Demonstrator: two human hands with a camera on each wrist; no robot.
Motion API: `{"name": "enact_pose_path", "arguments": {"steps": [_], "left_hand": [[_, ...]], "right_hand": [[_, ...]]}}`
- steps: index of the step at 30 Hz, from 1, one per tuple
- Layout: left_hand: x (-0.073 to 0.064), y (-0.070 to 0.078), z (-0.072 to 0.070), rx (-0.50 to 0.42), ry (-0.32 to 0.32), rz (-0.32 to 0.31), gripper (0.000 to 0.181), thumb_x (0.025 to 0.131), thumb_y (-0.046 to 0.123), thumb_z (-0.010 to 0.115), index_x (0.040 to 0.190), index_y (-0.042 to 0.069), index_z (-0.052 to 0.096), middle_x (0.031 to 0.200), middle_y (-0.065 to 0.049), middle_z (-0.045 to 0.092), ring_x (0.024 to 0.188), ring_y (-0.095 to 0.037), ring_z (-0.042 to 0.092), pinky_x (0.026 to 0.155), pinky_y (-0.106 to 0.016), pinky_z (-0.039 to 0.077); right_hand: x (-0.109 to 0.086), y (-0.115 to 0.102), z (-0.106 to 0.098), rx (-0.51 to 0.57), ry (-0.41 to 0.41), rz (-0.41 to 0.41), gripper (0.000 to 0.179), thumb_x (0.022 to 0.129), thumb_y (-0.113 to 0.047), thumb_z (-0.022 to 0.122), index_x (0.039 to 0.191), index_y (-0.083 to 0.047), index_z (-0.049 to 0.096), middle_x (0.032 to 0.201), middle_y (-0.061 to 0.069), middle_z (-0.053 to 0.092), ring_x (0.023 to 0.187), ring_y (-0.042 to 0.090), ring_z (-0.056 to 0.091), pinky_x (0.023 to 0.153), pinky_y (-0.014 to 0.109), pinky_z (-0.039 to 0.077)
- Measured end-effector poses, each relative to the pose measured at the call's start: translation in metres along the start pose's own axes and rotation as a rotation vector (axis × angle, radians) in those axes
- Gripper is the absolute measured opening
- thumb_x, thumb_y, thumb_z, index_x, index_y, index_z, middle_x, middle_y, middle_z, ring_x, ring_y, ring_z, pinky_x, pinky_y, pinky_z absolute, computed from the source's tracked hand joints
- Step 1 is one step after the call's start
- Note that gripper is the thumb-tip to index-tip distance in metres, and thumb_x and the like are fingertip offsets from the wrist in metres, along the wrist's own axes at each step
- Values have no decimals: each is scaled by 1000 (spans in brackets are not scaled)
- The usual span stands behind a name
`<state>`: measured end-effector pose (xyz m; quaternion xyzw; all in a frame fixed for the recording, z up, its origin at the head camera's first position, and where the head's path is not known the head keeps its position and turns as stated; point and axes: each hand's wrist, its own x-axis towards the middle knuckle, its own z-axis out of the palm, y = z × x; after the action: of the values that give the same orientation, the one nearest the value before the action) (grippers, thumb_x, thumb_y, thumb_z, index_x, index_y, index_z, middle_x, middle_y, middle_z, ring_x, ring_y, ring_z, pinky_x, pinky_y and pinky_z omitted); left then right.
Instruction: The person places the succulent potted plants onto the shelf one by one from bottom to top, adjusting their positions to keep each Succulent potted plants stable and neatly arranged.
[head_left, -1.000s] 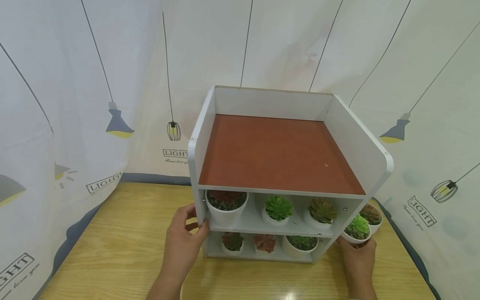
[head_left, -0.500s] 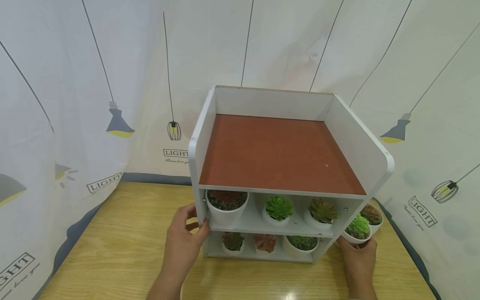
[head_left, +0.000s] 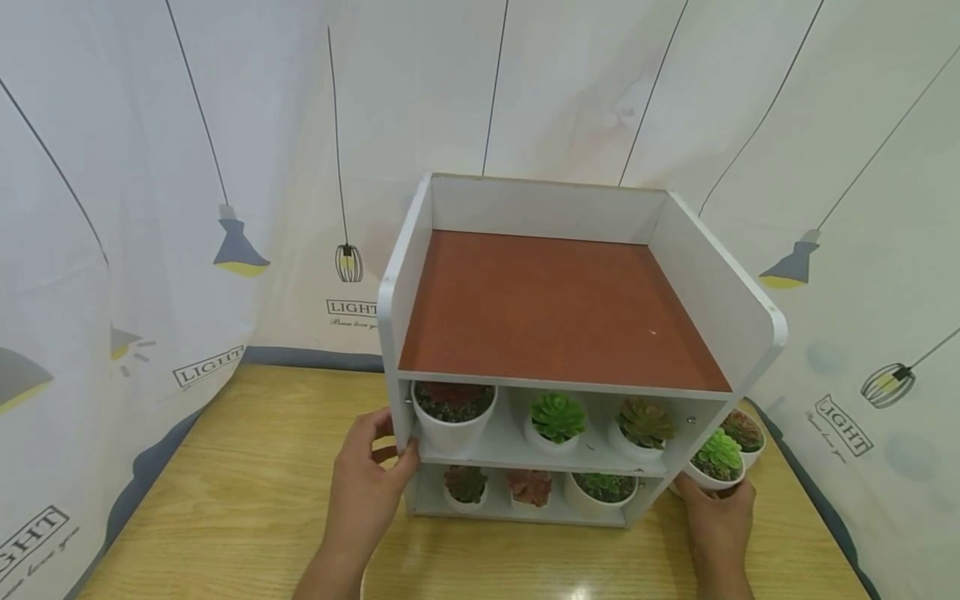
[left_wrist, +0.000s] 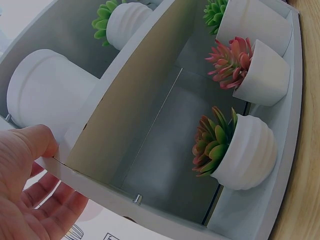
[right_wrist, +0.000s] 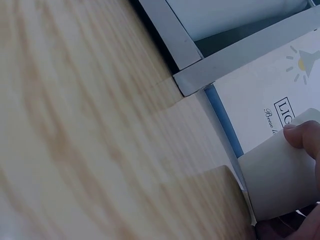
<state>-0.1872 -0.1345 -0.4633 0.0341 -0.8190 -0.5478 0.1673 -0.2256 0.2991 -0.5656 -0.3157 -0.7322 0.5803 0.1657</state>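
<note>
My left hand (head_left: 367, 483) grips the left side panel of a white shelf unit (head_left: 555, 308) with a red-brown top. In the left wrist view, the thumb (left_wrist: 39, 139) lies on the panel's front edge while the other fingers are on its outer side. To the right of the unit, my right hand (head_left: 716, 525) holds a bright green succulent (head_left: 717, 452) in a white pot (right_wrist: 280, 177). In the right wrist view its thumb presses on the pot; the other fingers are partly out of frame. Another potted succulent (head_left: 744, 429), reddish-green, stands just behind the held one.
The upper compartment holds a large white pot (head_left: 453, 425), a green succulent (head_left: 557, 417) and a brownish one (head_left: 645, 422). Below stand a dark red-green succulent (left_wrist: 212, 142), a pink-red one (left_wrist: 232, 62) and a green one (head_left: 603, 485). A lamp-print cloth (head_left: 562, 92) hangs behind the wooden table (head_left: 247, 475).
The green potted succulent in my right hand has shifted very slightly to the right. My left hand and the shelf unit stay where they were.
</note>
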Motion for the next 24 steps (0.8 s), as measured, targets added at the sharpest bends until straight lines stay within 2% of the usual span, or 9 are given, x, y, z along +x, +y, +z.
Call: {"name": "enact_pose_path", "arguments": {"steps": [17, 24], "left_hand": [[0, 1, 0, -10, 1, 0, 43, 91, 5, 77, 131, 15, 64, 120, -1, 62, 112, -15, 59, 97, -42, 61], [0, 1, 0, -15, 6, -1, 44, 90, 3, 77, 131, 14, 64, 120, -2, 63, 111, -16, 59, 96, -42, 61]], "right_hand": [[-1, -4, -1, 26, -8, 27, 105, 88, -27, 83, 165, -10, 13, 172, 14, 21, 158, 31, 25, 132, 48, 23], [-4, -10, -4, 8, -8, 39, 107, 88, -35, 82, 165, -8, 12, 172, 16, 20, 158, 34, 23, 132, 51, 21]]}}
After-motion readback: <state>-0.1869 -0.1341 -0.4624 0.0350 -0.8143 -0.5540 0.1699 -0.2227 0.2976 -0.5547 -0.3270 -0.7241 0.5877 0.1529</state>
